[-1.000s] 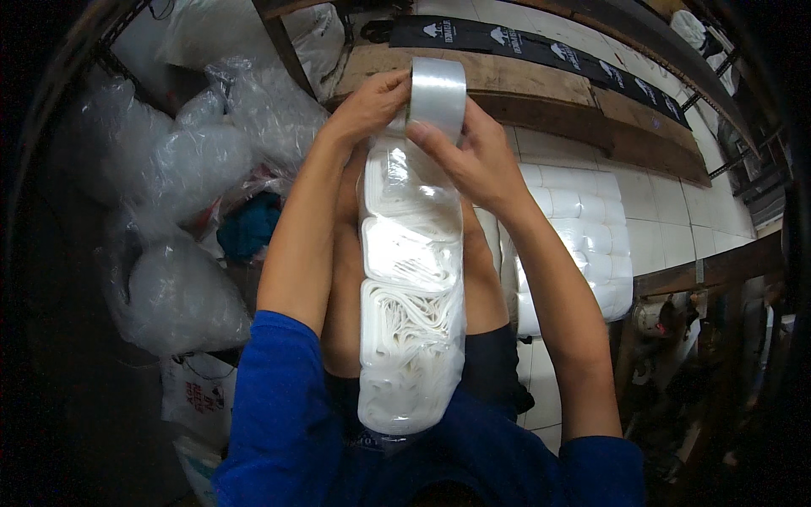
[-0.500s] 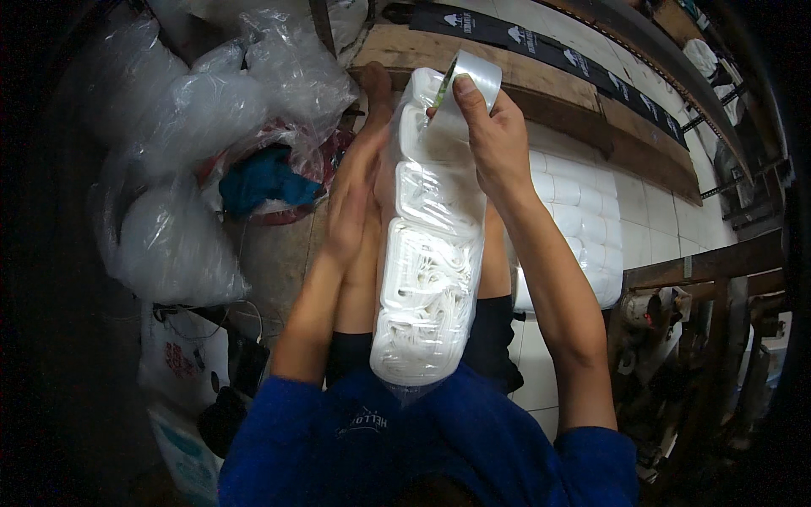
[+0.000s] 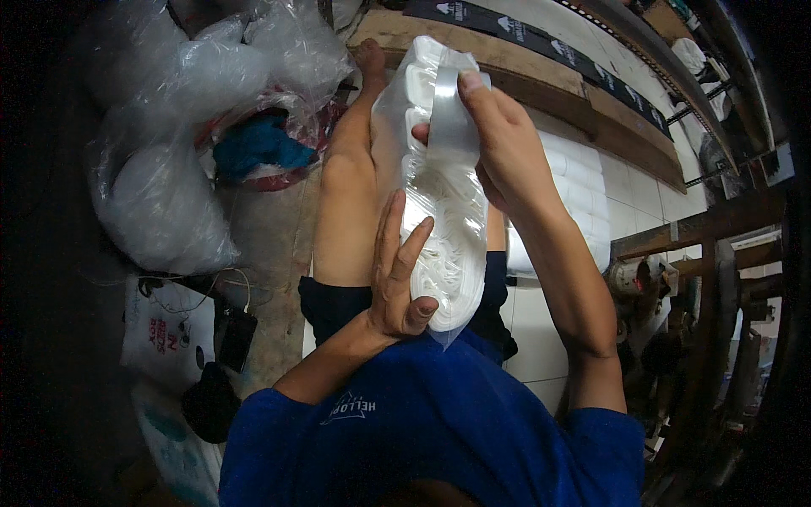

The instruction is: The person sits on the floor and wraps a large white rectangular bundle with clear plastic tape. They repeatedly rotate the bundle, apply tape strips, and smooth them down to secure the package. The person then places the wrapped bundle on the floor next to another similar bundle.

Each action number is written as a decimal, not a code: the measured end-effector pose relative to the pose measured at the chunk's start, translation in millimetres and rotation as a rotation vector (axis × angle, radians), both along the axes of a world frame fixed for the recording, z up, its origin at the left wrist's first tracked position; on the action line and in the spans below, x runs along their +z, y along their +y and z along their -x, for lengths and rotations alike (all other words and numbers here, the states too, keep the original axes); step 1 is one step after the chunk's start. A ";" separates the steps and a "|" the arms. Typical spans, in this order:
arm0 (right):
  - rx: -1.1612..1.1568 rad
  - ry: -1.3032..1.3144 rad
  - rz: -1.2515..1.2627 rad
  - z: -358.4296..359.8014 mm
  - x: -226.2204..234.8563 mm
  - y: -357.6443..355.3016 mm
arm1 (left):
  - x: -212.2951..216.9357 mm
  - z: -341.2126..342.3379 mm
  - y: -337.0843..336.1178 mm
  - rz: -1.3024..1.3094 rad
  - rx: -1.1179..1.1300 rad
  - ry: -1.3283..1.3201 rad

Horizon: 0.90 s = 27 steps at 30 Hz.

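We look down on a seated person whose two bare hands meet at a long, clear-wrapped package (image 3: 448,279) of white folded material. The package lies lengthwise between the thighs, in the middle of the view, its near end close to the blue shirt (image 3: 405,406) and its far end pointing toward a wooden plank (image 3: 515,72). The right hand (image 3: 511,144) grasps a wide, shiny roll of tape (image 3: 454,127), with the thumb on the roll's upper rim and a fingertip showing past its left edge; we see the roll in front of the package's upper part, though we cannot tell whether the two touch. The left hand (image 3: 399,275) is unclenched, its fingers spread and extended along the left side of the package near the lower end. To the right of the package we note white wrapped bundles (image 3: 574,198) on the tiled floor (image 3: 536,325), partly hidden by the right forearm. Along the plank runs a dark strip (image 3: 515,34) with pale printed marks. At the left we find bulging clear plastic bags (image 3: 169,203), with a teal cloth (image 3: 262,145) just beside them; nearer the shirt lie a white bag (image 3: 169,317) with red print and a dark, flat rectangular object (image 3: 237,338) beside a pale cable (image 3: 247,291).
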State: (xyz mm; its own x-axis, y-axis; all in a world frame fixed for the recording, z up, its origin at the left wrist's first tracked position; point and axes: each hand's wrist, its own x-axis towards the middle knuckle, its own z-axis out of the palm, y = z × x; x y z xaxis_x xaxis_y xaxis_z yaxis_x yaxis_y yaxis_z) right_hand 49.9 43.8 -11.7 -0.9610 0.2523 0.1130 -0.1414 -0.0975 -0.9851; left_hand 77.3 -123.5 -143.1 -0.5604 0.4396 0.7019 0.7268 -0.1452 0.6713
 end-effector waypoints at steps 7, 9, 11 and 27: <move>-0.017 -0.027 0.064 -65.6 29.8 -34.8 | -19.5 -8.8 -4.2 -0.160 -0.078 0.137; -0.055 -0.058 0.130 -77.4 26.9 -38.6 | -14.8 -12.2 -18.4 -0.099 -0.127 0.206; -0.107 -0.076 0.134 -88.6 24.7 -44.7 | -7.4 -12.6 -34.9 -0.020 -0.200 0.295; -0.043 -0.131 0.147 -123.5 21.4 -70.8 | -10.7 -19.7 -56.6 -0.103 0.167 0.850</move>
State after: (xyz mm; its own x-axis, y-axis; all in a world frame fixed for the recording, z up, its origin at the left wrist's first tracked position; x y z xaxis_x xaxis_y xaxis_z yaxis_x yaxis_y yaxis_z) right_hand 173.4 -27.1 9.7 -0.9532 0.2977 -0.0533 -0.0203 -0.2387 -0.9709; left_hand 97.0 -180.2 -153.7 0.1194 0.3101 0.9432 0.9927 -0.0221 -0.1184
